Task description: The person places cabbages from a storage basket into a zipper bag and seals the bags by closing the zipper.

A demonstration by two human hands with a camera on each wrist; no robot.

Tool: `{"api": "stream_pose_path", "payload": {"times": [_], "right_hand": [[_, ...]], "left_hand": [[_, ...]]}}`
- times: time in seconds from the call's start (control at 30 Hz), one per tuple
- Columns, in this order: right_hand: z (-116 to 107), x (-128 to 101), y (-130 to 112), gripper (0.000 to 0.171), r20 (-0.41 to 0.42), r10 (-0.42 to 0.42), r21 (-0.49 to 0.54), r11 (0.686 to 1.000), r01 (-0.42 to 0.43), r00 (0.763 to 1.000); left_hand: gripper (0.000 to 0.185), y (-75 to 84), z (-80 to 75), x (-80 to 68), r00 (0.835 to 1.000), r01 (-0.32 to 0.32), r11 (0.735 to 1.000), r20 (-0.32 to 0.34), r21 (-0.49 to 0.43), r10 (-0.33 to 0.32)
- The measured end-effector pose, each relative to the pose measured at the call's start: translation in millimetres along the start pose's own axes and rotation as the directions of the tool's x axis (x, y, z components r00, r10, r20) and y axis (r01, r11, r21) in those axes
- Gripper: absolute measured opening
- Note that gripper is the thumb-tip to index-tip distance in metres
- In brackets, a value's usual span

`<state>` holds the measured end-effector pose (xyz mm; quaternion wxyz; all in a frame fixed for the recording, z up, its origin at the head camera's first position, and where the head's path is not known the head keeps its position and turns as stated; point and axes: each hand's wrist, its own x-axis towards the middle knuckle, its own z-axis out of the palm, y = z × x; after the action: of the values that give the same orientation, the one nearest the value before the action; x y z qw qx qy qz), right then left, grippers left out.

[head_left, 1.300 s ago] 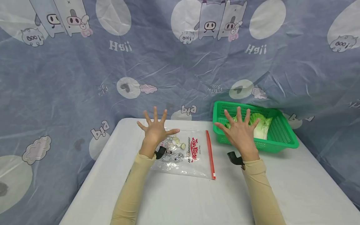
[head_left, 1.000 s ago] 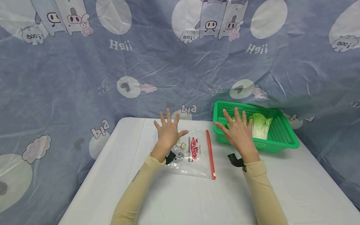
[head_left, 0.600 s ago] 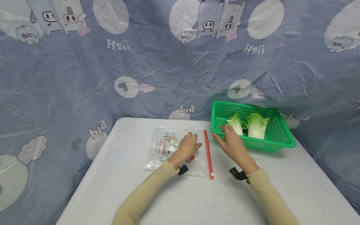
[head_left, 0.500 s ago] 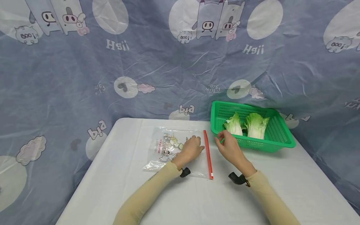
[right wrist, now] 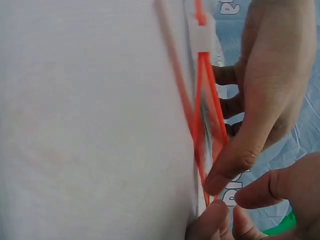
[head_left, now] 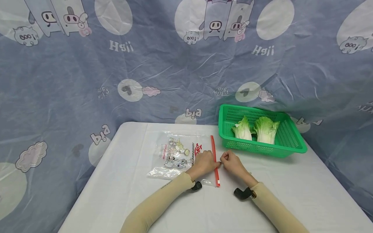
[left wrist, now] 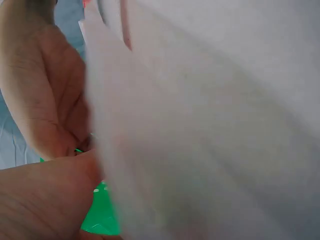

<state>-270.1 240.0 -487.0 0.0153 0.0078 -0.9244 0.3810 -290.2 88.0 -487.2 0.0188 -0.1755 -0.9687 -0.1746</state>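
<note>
Clear plastic makes up the zip bag (head_left: pixel 180 155), which lies flat on the white table (head_left: pixel 140 200), left of the green basket (head_left: pixel 291 147) holding two napa cabbage pieces (head_left: pixel 257 129). The bag's red zipper strip (head_left: pixel 215 161) is met from both sides: the left hand (head_left: pixel 204 161) is curled over the bag's mouth edge, and the right hand (head_left: pixel 230 161) is pinched against the same strip, thumb and forefinger closed together. In the right wrist view the two red tracks (right wrist: pixel 205 125) are seen parted, a white slider (right wrist: pixel 201 32) sitting farther along. The left wrist view is blurred, so the grip there probably cannot be judged. Only one film layer might be caught, so the mouth would stay shut; thin plastic could slip from the pinch, or the whole bag could be dragged across the smooth table.
</note>
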Motion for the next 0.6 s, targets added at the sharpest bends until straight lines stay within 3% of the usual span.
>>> {"api": "stream_pose_path", "payload": {"times": [0.27, 0.47, 0.6], "right_hand": [[3.1, 0.8, -0.7, 0.012, -0.002, 0.01, 0.018, 1.0, -0.01, 1.0], [3.4, 1.1, -4.2, 0.02, 0.014, 0.025, 0.014, 1.0, -0.025, 1.0], [8.2, 5.6, -9.8, 0.034, 0.049, 0.034, 0.027, 0.999, -0.035, 0.998]], "left_hand": [[0.023, -4.3, -5.3, 1.7, 0.999, -0.013, 1.0, 0.05, -0.01, 0.014], [0.01, -14.5, -21.3, 2.0, 0.996, 0.013, 0.981, 0.084, -0.194, 0.003], [0.007, -18.5, -43.8, -0.3, 0.995, 0.046, 0.944, 0.097, -0.326, -0.014]]}}
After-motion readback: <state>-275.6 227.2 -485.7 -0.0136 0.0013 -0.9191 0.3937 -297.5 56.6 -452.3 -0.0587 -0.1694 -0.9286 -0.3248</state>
